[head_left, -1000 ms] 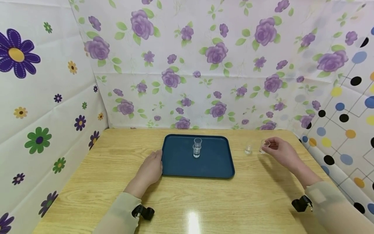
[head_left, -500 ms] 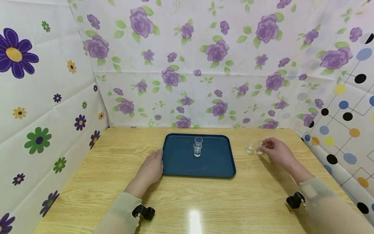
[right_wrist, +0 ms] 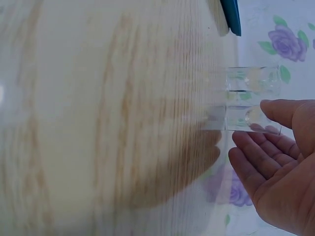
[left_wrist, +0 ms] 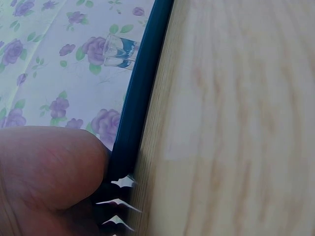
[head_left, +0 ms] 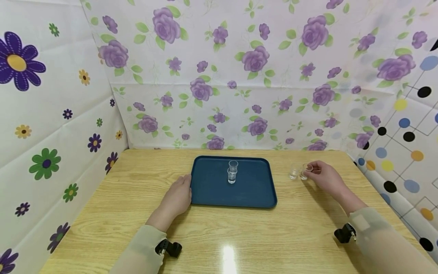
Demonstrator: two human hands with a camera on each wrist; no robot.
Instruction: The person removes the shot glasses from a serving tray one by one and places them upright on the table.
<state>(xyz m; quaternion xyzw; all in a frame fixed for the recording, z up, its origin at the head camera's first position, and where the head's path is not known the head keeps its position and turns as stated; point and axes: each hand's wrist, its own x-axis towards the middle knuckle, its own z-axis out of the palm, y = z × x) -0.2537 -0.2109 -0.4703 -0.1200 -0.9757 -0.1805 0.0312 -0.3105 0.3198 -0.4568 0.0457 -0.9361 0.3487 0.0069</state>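
Note:
My right hand [head_left: 326, 177] pinches a clear shot glass [head_left: 303, 176] between thumb and fingers, at the right side of the table. Close beside it on the left stands a second shot glass [head_left: 293, 173]; in the right wrist view the held glass [right_wrist: 251, 118] and its neighbour [right_wrist: 253, 78] are side by side, both upright. At the left edge of a dark blue tray [head_left: 212, 194], my left hand [head_left: 176, 196] holds the rim, its thumb [left_wrist: 74, 164] near the front corner. Two more shot glasses [head_left: 232, 177] stand on the tray, one behind the other.
The wooden table [head_left: 239, 236] ends at a flowered cloth wall [head_left: 232, 114] behind the tray. Other patterned cloths hang to the left [head_left: 44, 125] and right [head_left: 407, 152]. A strip of bare tabletop lies between the tray and the right-hand glasses.
My right hand has moved slightly left with its shot glass, bringing it next to the other one. Over the last half second it has stayed there. My left hand keeps its place on the tray.

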